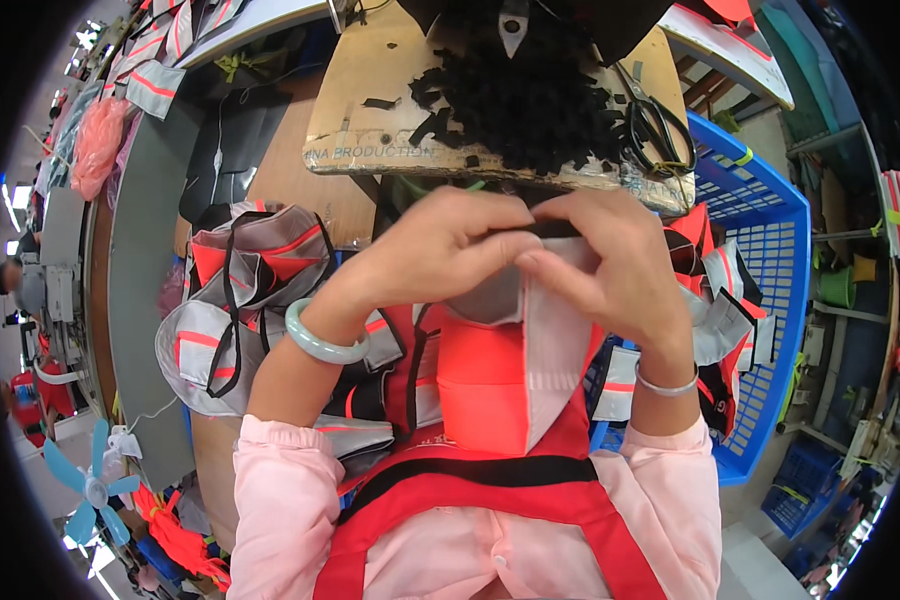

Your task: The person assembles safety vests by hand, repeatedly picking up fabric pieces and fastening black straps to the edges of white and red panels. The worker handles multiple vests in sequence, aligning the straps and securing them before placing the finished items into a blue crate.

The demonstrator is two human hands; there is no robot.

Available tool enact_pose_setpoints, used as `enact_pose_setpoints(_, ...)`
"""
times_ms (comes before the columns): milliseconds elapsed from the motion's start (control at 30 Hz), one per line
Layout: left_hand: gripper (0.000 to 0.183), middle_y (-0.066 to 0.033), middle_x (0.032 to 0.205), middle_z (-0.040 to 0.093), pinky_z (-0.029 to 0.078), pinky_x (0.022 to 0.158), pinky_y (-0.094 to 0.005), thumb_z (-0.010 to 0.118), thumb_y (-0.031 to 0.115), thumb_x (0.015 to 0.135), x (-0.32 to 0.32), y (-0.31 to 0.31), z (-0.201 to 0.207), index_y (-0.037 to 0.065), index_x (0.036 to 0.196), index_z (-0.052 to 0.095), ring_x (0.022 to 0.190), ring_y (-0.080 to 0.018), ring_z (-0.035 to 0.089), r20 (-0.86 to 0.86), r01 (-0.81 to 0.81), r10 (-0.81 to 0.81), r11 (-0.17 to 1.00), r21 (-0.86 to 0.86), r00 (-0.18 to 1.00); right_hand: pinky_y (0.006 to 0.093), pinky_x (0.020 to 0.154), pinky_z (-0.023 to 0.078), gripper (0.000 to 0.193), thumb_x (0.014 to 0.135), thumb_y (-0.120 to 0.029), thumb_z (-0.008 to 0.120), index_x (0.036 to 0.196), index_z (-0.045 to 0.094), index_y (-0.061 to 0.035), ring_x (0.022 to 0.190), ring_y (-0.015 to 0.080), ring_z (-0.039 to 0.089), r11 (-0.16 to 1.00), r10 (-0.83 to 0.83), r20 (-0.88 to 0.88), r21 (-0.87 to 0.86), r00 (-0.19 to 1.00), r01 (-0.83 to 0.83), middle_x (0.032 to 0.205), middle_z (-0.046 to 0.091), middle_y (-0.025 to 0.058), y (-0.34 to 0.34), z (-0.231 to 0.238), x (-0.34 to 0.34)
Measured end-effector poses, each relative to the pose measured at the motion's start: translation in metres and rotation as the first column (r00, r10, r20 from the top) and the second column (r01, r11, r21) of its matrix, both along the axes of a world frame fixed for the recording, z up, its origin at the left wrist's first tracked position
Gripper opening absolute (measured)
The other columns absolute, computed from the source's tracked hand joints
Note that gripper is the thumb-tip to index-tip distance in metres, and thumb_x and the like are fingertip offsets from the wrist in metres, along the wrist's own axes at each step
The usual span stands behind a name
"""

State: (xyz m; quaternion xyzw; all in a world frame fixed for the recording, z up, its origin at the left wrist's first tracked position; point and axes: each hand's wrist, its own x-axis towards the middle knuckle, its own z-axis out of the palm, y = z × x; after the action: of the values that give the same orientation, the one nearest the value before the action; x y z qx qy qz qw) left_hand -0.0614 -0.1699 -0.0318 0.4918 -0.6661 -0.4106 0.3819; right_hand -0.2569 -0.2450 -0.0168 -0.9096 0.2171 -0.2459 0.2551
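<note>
In front of my chest hangs an orange-and-grey fabric piece [482, 385] with a pale grey side panel. My left hand [440, 240] pinches its top edge, thumb in front and fingers bent behind. Close beside it, my right hand [625, 262] grips the same edge, its thumb tip nearly meeting the left thumb. Between the hands a dark strip shows along the edge; the fingertips behind the fabric are hidden. Just beyond my hands, a pile of small black fabric strips [530, 110] covers much of a worn board [360, 110].
Black-handled scissors [660, 135] lie at the board's right edge. A blue plastic basket [792, 260] at right holds similar sewn pieces [725, 270]. More grey-and-orange pieces [205, 345] are heaped at left, near a grey panel [148, 270]. A blue-bladed fan [94, 490] stands lower left.
</note>
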Motion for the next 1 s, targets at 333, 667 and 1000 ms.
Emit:
enact_pose_setpoints(333,0.03,-0.0019,0.101,0.063,0.044,0.084,-0.0244,0.057,0.012,0.092,0.023,0.017,-0.032,-0.002,0.119,0.058,0.092,-0.0107,0.055,-0.176,-0.172,0.225,0.946,0.274,0.958,0.0222,0.058,0.042,0.018,0.082,-0.014,0.062,0.087,0.063,0.003,0.066,0.0035,0.05,0.753,-0.079,0.167,0.656,0.983,-0.05,0.072,0.06,-0.0008,-0.031,-0.013,0.004)
enact_pose_setpoints(667,0.035,-0.0045,0.099,0.066,0.044,0.083,-0.024,0.061,0.024,0.091,0.071,-0.046,0.034,-0.006,0.109,0.062,0.093,-0.0092,0.057,0.303,-0.29,0.223,0.936,0.198,0.927,0.0193,0.063,0.041,0.02,0.088,-0.018,0.061,0.091,0.063,0.0017,0.07,0.0025,0.049,0.66,-0.297,0.302,0.751,0.906,-0.034,0.076,0.058,-0.004,-0.053,-0.027,0.049)
enact_pose_setpoints(1000,0.042,-0.0049,0.106,0.065,0.042,0.091,-0.0251,0.061,0.028,0.091,0.092,-0.077,0.022,-0.004,0.117,0.06,0.1,-0.011,0.057,0.27,-0.384,0.328,0.903,0.191,0.905,0.0202,0.067,0.042,0.027,0.088,-0.023,0.06,0.094,0.065,0.0031,0.073,0.0049,0.052,0.673,-0.333,0.299,0.74,0.894,0.004,0.079,0.061,-0.001,-0.078,-0.026,0.068)
